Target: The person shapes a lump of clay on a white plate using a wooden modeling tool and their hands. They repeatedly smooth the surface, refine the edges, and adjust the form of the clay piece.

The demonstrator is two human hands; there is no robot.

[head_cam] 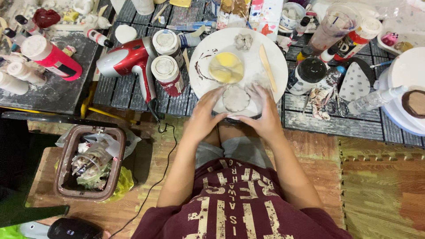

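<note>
A flat, flower-shaped piece of grey clay [236, 98] lies on the near edge of a round white board [256, 48]. My left hand [206, 116] and my right hand [262, 113] sit on either side of it, fingertips pressing its rim. Just behind the clay stands a small yellow bowl [226, 67]. A wooden modelling stick [267, 67] lies on the board's right side, and a small lump of grey clay [243, 41] rests at its far edge.
A red and silver hair dryer [130, 59] and two white-capped paint bottles [166, 66] lie left of the board. A black-lidded jar [309, 73], sandpaper [355, 82] and several bottles crowd the right. A brown waste bin [90, 161] stands on the floor at left.
</note>
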